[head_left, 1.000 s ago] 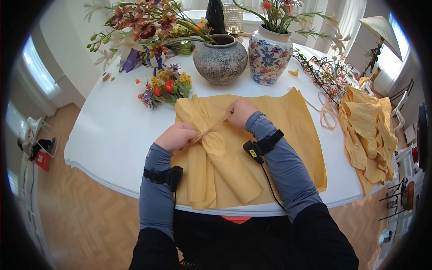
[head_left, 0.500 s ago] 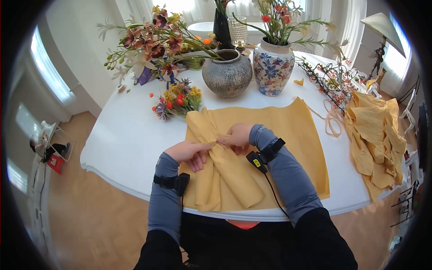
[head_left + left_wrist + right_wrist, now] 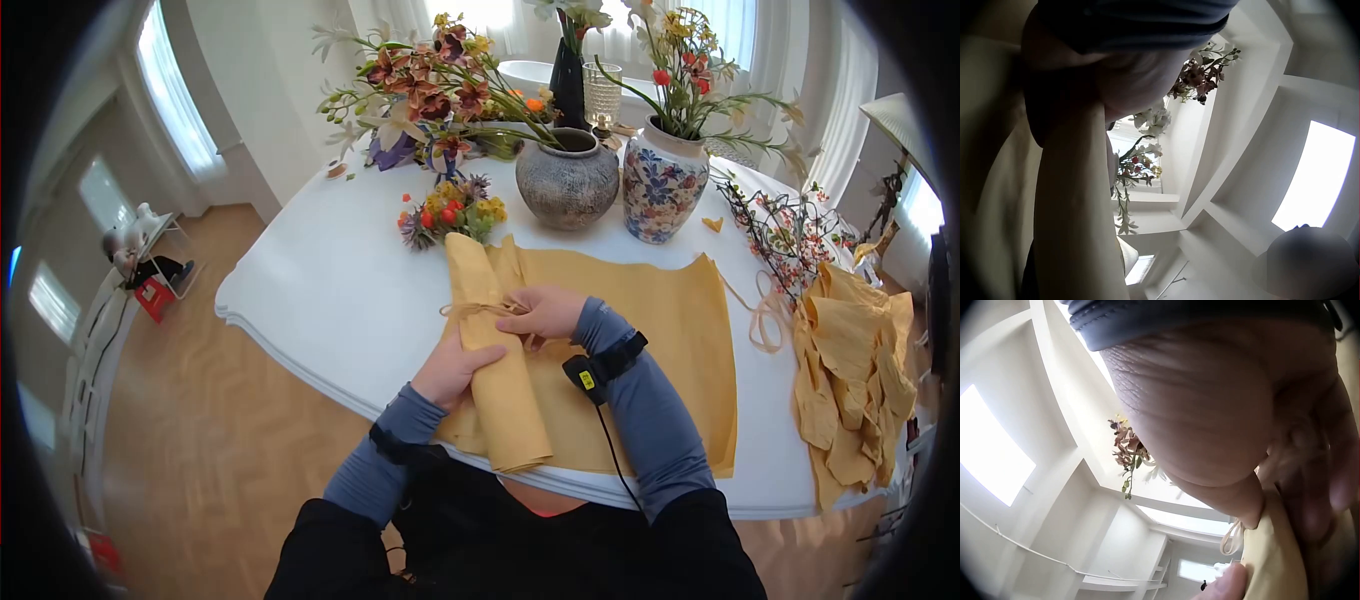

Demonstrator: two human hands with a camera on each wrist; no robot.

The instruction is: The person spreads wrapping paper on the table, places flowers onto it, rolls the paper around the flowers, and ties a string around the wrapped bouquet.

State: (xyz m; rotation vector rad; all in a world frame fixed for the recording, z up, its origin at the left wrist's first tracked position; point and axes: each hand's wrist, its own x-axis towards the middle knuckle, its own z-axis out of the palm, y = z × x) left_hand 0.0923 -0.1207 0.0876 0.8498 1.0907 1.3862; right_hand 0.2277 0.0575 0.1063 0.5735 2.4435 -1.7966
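Note:
A roll of yellow wrapping paper (image 3: 505, 395), tied round its upper part with a thin tan ribbon (image 3: 482, 308), lies over a flat yellow sheet (image 3: 640, 340). My left hand (image 3: 450, 368) grips the roll's left side below the ribbon, thumb across the top. At the ribbon's right side, my right hand (image 3: 548, 313) pinches the paper and ribbon. The right wrist view has my right hand (image 3: 1210, 419) at the paper's edge (image 3: 1272, 562), beside a ribbon loop (image 3: 1231, 539). In the left wrist view the roll (image 3: 1075, 200) passes under my left hand (image 3: 1129, 81).
A small bouquet (image 3: 450, 212) lies beyond the roll. Behind are a grey pot (image 3: 568, 185), a floral vase (image 3: 664, 185) and flower stems (image 3: 425, 85). Crumpled yellow paper (image 3: 850, 370) and blossom branches (image 3: 780, 235) lie at the right. A seated person (image 3: 135, 262) is far left.
The roll has turned more upright, with the ribbon's bow now showing. My left hand has left the ribbon and moved down to the roll's side. The head view has shifted, moving the table scene rightward.

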